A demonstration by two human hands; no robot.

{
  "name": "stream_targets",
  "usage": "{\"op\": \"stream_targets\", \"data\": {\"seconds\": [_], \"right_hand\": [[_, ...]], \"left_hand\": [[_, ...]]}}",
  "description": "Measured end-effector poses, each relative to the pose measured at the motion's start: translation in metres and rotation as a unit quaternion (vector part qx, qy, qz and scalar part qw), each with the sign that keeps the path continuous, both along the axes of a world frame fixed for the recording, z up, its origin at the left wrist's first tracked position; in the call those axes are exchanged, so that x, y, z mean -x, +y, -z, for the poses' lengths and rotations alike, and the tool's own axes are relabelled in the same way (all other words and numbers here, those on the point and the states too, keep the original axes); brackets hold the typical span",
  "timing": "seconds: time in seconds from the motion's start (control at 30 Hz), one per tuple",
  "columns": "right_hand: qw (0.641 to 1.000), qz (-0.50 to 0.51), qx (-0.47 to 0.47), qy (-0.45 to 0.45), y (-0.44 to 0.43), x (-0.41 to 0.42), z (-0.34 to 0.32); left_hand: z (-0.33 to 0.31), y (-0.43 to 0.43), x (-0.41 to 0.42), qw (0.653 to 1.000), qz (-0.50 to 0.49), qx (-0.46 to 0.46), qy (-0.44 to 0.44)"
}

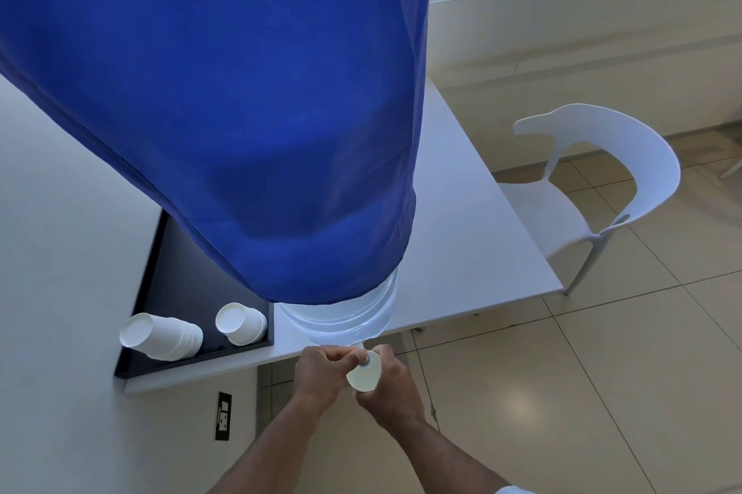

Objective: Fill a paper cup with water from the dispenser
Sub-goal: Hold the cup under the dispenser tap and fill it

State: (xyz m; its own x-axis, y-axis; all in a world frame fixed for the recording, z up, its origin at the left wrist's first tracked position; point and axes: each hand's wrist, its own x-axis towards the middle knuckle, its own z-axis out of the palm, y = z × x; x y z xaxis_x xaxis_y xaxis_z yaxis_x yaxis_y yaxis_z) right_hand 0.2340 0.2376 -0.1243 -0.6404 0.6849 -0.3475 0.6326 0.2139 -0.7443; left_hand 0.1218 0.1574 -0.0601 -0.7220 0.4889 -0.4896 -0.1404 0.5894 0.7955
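Spare cup stacks (162, 336) lie on a black tray (160, 264) on the counter (473, 252). The left hand (321, 373) pinches the dispenser tap (364, 359); the right hand (391, 389) clasps the paper cup (363, 373) beneath it, off the counter edge.

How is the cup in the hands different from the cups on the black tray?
The held cup is single; the tray cups are nested in stacks. The held cup sits under the tap, gripped by the right hand; the tray cups lie on their sides on the black tray, untouched. All are white paper.
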Motion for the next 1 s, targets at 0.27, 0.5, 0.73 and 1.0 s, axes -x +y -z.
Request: {"op": "stream_targets", "data": {"seconds": [0.27,0.5,0.73,1.0], "right_hand": [[1.000,-0.008,-0.021,0.007,0.002,-0.003,-0.003],[1.000,-0.012,-0.023,-0.001,0.005,-0.006,-0.004],[1.000,-0.016,-0.021,-0.001,0.005,-0.007,-0.005],[1.000,-0.020,-0.014,0.003,0.004,-0.007,-0.003]], "left_hand": [[0.003,-0.001,-0.001,0.998,0.027,-0.043,0.022],[0.002,-0.011,-0.002,0.985,0.090,-0.031,0.145],[-0.002,-0.011,0.001,0.971,0.136,-0.005,0.196],[-0.003,-0.008,0.000,0.965,0.133,0.016,0.226]]}}
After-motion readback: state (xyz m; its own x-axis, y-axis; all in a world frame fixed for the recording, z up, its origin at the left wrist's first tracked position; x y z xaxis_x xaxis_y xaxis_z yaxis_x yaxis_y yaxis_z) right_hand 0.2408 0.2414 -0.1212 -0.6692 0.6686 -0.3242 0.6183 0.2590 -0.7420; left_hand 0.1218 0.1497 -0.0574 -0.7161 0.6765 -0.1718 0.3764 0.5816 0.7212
